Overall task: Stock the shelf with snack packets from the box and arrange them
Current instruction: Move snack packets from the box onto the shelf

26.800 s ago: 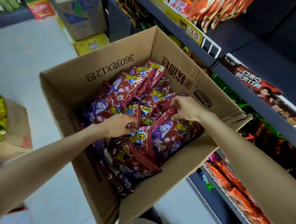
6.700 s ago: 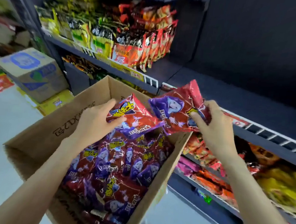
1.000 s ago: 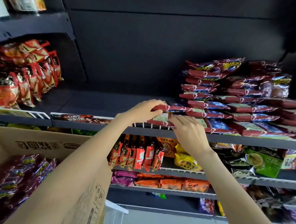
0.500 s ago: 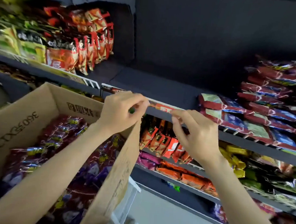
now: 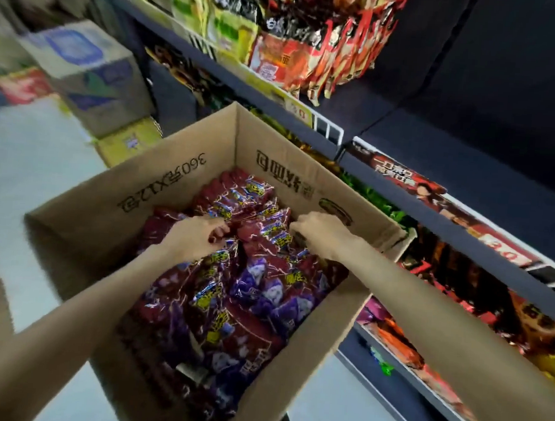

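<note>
An open cardboard box (image 5: 179, 183) sits in front of me, filled with several red and purple snack packets (image 5: 246, 306). Both my hands are down inside it. My left hand (image 5: 195, 237) curls its fingers round the edge of a packet near the middle of the pile. My right hand (image 5: 320, 233) pinches the top of another packet close to the box's right wall. The dark shelf (image 5: 469, 177) runs along the right above the box, its near part bare; the stocked stack is out of view.
Red and green noodle packs (image 5: 298, 40) fill the shelf section at upper left. Lower shelves on the right hold orange and dark packets (image 5: 461, 289). Stacked cartons (image 5: 82, 68) stand on the pale floor (image 5: 26, 166) behind the box.
My view has swung from the shelf down to the box. Both hands, empty in front of the shelf half a second ago, have dropped into the box and closed on packets.
</note>
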Available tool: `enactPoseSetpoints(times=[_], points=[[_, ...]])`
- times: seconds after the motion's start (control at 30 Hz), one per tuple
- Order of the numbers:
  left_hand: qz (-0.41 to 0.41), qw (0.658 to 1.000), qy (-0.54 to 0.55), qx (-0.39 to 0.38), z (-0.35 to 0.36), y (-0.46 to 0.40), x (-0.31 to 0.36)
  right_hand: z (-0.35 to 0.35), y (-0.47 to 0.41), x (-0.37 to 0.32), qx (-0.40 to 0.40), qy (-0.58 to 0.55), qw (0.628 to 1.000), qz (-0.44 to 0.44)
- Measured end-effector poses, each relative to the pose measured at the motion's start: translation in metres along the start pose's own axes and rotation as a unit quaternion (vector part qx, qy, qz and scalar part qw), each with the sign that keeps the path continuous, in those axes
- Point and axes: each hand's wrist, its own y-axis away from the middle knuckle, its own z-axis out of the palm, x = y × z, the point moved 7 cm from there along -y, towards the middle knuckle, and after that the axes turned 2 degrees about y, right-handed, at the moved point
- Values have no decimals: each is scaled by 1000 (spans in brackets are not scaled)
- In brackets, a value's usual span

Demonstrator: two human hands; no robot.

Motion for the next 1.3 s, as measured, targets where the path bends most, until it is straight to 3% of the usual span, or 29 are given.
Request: enactPoseSetpoints(times=[0.3, 0.43, 0.53, 0.73, 0.83, 1.0, 1.13, 1.3], points=[[66, 995, -50, -51, 71, -54, 25, 73, -46, 15, -182, 97, 974, -94], [93, 982, -81, -143, 110, -67, 38, 95, -48, 18, -246, 71, 962, -93], [109, 981, -94, -129, 111, -72, 45, 99, -44, 17, -275, 49, 955, -98], [94, 988, 6, -119, 91, -64, 40, 59, -44, 19, -140, 0, 984, -110], [80, 995, 45, -29, 56, -58, 32, 25, -32, 19, -44, -6, 993, -108], [76, 987, 28, 139, -19, -39, 32, -30, 5, 25, 103, -121, 986, -55], [58, 958, 86, 267, -73, -13, 42, -67, 50, 34, 236, -200, 950, 31], [60, 911, 225, 341, -120, 7, 73, -95, 127, 70, 386, -338, 840, 178]])
